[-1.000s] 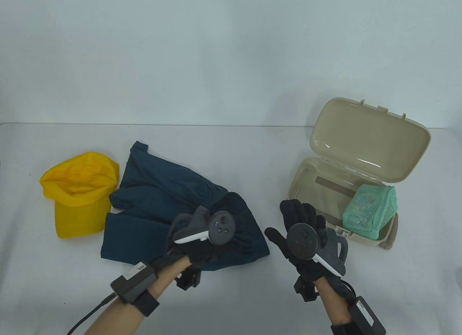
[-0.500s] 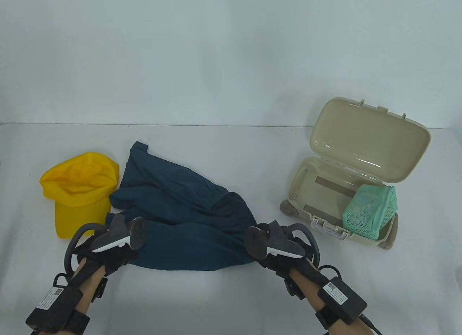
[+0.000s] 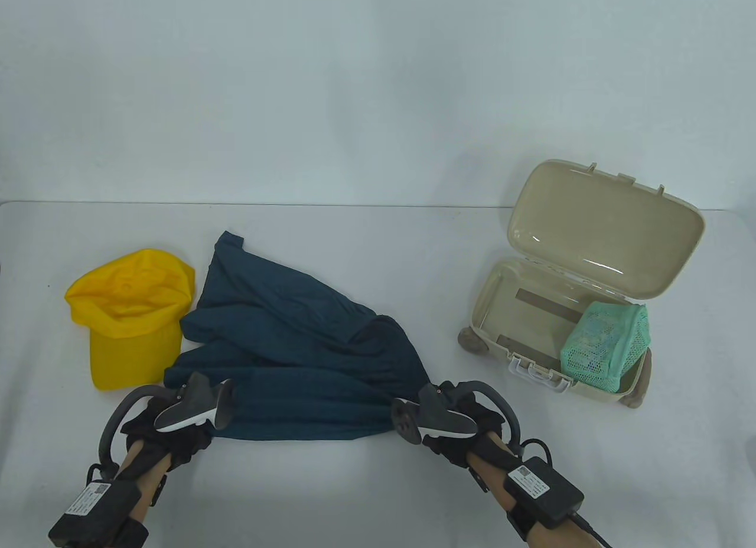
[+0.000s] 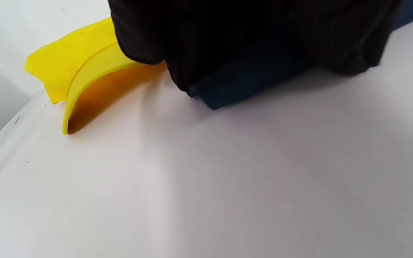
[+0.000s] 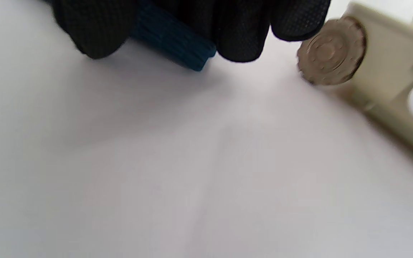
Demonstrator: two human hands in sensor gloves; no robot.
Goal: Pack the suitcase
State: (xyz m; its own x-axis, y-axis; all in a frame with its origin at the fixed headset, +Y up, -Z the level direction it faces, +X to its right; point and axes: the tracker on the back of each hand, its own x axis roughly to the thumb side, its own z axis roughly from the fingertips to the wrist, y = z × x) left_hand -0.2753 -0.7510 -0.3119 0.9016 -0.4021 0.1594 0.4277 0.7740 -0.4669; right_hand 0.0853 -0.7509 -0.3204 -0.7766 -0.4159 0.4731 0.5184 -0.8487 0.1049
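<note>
Both gloved hands grip the near hem of the dark teal garment (image 3: 295, 359) on the white desk (image 3: 366, 489). The left hand (image 3: 171, 424) has its fingers (image 4: 228, 39) clenched around the near-left corner, while the right hand (image 3: 455, 424) has its fingers (image 5: 242, 32) curled around the bunched near-right corner. Compared with half a second ago, the near edge is pulled straighter between the two hands, the right hand has drawn a little toward the person, and the left corner now spreads out toward the cap; a second ago the left hand rested on the middle of the cloth and the right hand hovered spread beside the suitcase.

Nearer than the fingers lies a broad strip of bare desk running to the near edge. Just left of and beyond the left fingers, the yellow cap (image 3: 133, 317) lies crown-up, its brim (image 4: 95, 86) arching off the surface and close to the garment corner. The garment stretches away from the fingers to a rumpled far point.

Right of and beyond the right fingers stands the small beige suitcase (image 3: 520, 312), lid (image 3: 602, 229) propped open, one wheel (image 5: 330, 50) near the fingertips. Inside, at its right end, sits a green mesh pouch (image 3: 605, 347); the rest of the tray shows bare bottom. Farther back the desk ends at a pale wall (image 3: 354, 87).
</note>
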